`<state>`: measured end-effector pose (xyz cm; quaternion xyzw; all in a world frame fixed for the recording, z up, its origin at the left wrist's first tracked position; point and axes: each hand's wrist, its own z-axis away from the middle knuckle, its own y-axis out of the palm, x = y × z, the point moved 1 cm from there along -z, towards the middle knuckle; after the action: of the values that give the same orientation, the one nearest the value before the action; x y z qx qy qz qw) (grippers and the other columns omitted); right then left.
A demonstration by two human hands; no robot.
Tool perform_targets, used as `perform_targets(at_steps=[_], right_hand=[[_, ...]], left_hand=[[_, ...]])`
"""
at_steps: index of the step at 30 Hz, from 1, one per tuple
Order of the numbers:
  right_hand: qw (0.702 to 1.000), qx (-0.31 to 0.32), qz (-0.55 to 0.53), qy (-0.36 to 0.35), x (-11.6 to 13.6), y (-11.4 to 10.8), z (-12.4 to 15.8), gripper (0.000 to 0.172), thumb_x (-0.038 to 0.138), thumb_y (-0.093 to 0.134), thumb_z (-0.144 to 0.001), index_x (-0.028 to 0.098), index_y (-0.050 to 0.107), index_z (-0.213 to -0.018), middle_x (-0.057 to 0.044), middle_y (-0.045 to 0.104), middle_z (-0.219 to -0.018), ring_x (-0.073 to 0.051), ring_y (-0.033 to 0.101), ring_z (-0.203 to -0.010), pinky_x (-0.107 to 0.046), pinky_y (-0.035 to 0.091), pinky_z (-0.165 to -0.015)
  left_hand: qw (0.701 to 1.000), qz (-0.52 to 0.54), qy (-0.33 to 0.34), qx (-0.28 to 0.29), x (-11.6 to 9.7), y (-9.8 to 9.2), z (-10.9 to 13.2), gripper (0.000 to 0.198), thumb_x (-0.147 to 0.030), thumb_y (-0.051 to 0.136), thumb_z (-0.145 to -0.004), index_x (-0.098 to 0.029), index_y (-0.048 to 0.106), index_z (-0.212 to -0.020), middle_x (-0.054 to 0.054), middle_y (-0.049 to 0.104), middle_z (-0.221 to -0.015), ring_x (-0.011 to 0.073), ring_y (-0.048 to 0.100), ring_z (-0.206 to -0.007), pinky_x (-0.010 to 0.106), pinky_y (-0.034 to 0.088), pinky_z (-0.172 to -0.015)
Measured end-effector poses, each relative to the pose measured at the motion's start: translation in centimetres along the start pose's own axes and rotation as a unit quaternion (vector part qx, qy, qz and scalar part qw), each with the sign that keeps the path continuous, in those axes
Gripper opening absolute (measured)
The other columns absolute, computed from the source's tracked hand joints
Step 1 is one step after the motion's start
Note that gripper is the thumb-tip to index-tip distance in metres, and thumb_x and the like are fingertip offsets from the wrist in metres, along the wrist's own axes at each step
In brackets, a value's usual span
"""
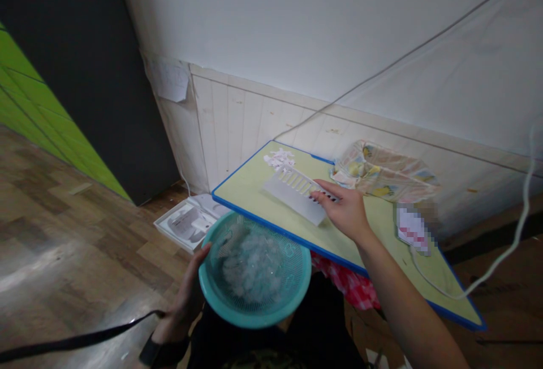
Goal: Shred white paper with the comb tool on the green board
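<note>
Paper scraps (280, 158), patterned cloth (384, 171) & pixelated item (412, 228) w/ cable (460, 296) laid on blue-edged tbl (240, 192) — open box (173, 237) set on wood-look flr (97, 227).

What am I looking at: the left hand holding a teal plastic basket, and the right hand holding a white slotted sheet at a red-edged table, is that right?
Not quite: the table has a blue edge, not a red one, as the head view shows. The left hand does hold the teal plastic basket, and the right hand the white slotted sheet.
</note>
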<state>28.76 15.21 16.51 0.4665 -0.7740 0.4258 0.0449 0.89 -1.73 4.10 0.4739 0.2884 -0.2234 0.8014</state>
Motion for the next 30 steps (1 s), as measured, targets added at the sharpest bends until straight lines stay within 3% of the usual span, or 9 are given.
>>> perform_targets(at_steps=[4,9,13,22,26,30], right_hand=[[0.996,0.01,0.085,0.023,-0.9,2.4,-2.6,0.03,0.025,0.064,-0.094,0.027,0.078,-0.12,-0.005,0.077,-0.117,-0.025,0.078,-0.095,-0.035,0.061,-0.089],[0.978,0.079,0.185,0.045,-1.3,6.1,-4.7,0.034,0.026,0.059,-0.098,0.032,0.074,-0.128,-0.003,0.076,-0.12,-0.025,0.076,-0.106,-0.036,0.057,-0.095],[0.974,0.11,0.196,0.028,-0.7,7.0,-4.8,0.033,0.026,0.059,-0.099,0.035,0.073,-0.127,0.0,0.076,-0.12,-0.024,0.075,-0.109,-0.035,0.056,-0.095],[0.976,0.171,0.116,-0.068,2.6,3.7,0.1,0.033,0.02,0.059,-0.098,0.03,0.076,-0.124,-0.001,0.079,-0.111,-0.02,0.079,-0.092,-0.027,0.058,-0.083],[0.979,0.152,0.034,-0.133,3.8,1.9,3.0,0.033,0.018,0.056,-0.098,0.028,0.076,-0.122,0.0,0.079,-0.112,-0.017,0.079,-0.092,-0.023,0.059,-0.084],[0.98,0.13,-0.013,-0.151,4.5,0.6,4.6,0.031,0.018,0.058,-0.098,0.029,0.076,-0.121,0.0,0.079,-0.111,-0.016,0.079,-0.092,-0.023,0.061,-0.083]], left_hand=[[1.0,-0.02,0.004,-0.009,0.1,0.1,-0.3,0.072,-0.039,0.068,-0.088,-0.018,0.049,-0.154,0.01,0.08,-0.12,0.0358,0.073,-0.112,0.045,0.055,-0.102],[1.0,-0.021,-0.009,-0.014,0.0,0.2,-0.2,0.076,-0.042,0.069,-0.086,-0.015,0.048,-0.153,0.012,0.08,-0.119,0.0366,0.074,-0.109,0.046,0.056,-0.101],[1.0,-0.017,-0.015,-0.019,-0.1,0.1,-0.3,0.073,-0.041,0.068,-0.086,-0.012,0.05,-0.151,0.013,0.081,-0.113,0.0354,0.076,-0.105,0.044,0.057,-0.098],[1.0,-0.024,-0.013,0.006,0.6,-1.5,-1.0,0.077,-0.047,0.068,-0.087,-0.01,0.047,-0.152,0.012,0.083,-0.087,0.0327,0.079,-0.078,0.04,0.064,-0.073],[1.0,-0.021,-0.017,0.001,0.7,-1.9,-1.1,0.075,-0.046,0.07,-0.085,-0.008,0.053,-0.147,0.014,0.083,-0.088,0.0333,0.079,-0.077,0.04,0.064,-0.073],[0.999,-0.029,-0.013,-0.012,0.4,-1.3,-0.7,0.069,-0.045,0.075,-0.081,-0.014,0.061,-0.141,0.012,0.083,-0.103,0.0344,0.079,-0.086,0.042,0.062,-0.085]])
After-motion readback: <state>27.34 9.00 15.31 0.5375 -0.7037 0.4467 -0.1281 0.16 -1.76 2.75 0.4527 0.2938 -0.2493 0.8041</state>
